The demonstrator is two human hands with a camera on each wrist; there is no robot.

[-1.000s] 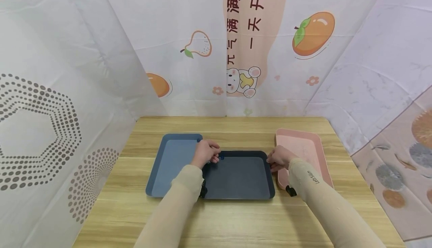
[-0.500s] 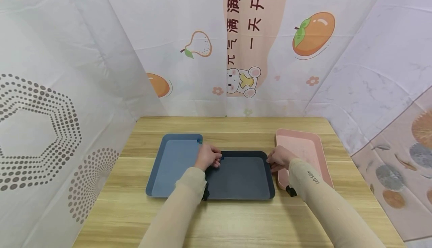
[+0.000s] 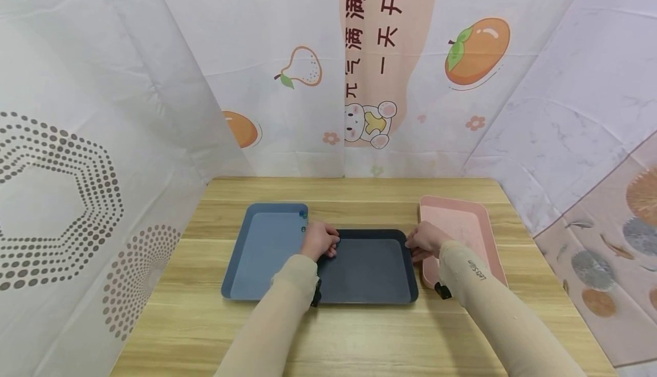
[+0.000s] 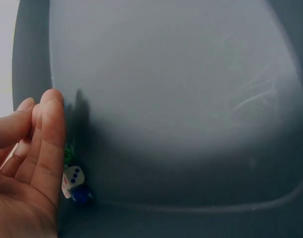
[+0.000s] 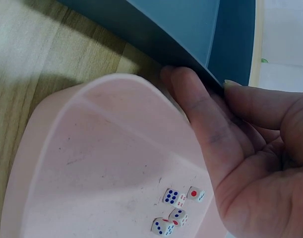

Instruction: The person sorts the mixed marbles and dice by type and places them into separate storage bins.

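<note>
With the right hand [image 3: 427, 239] I have a pinch on the dark tray [image 3: 366, 268]: thumb at the rim, fingers curled against the outer wall, near the far right corner. I judge the finer work to be at the opposite end, so a light, level grip suits best; tugging there would probably send loose pieces sliding.

The left hand [image 3: 319, 241] is at the far left corner, fingers fairly straight, thumb brought in close to them. Whether anything sits between those tips I cannot tell (the fingers themselves block my feed). Just beside that hand, inside the tray, are a white die [image 4: 73, 175], a blue ball [image 4: 82, 195] and a green piece [image 4: 68, 154], mostly hidden. Among such small things I'd move slowly, since a sideways brush could set the ball rolling.

The tray itself looks slate-coloured and shallow, a rectangle with rounded corners and faint pale scratches on its floor. It lies on the wooden table [image 3: 359, 331], between the blue tray [image 3: 267, 251] and the pink tray [image 3: 462, 217], which holds several dice [image 5: 170, 196].
</note>
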